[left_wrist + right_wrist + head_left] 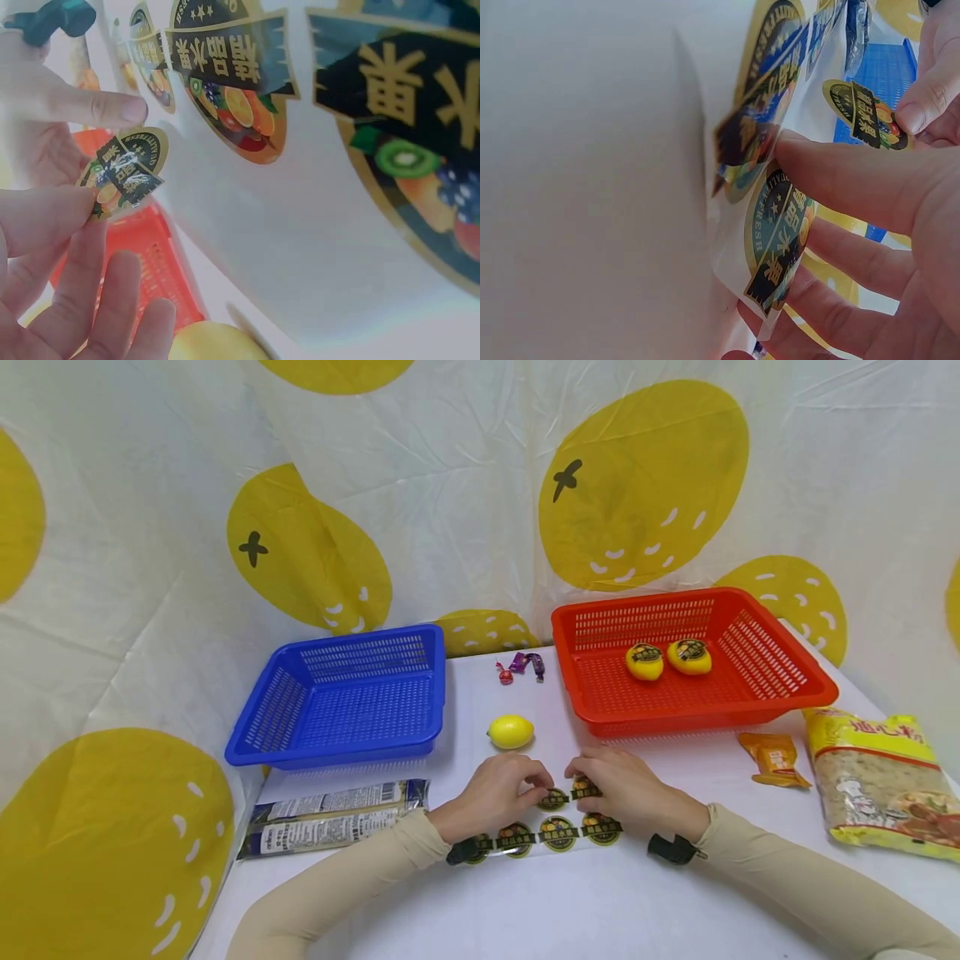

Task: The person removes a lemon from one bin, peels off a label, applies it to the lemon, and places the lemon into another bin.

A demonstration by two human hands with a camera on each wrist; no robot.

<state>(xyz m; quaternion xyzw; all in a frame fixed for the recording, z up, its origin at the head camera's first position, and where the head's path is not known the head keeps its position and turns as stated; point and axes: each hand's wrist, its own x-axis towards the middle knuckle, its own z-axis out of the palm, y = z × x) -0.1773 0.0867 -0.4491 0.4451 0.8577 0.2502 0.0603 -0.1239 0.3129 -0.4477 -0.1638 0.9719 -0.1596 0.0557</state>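
Observation:
In the head view, my left hand (495,793) pinches a round black-and-gold fruit sticker (124,176) between thumb and finger. In the left wrist view this sticker looks free of the sheet. My right hand (626,789) grips the right end of a clear sticker sheet (558,833), its thumb (847,176) on top and other fingers behind. That end is lifted and bent in the right wrist view. More round stickers run in a row along the sheet. Just beyond both hands lies a yellow lemon (511,732), with no sticker visible on it.
A red basket (705,714) at back right holds two lemons (689,657) bearing stickers. At back left stands a blue basket (345,750). Wrapped candies (528,664) lie between them. Long packets (330,818) are at left; an orange packet (774,760) and pasta bag (885,785) at right.

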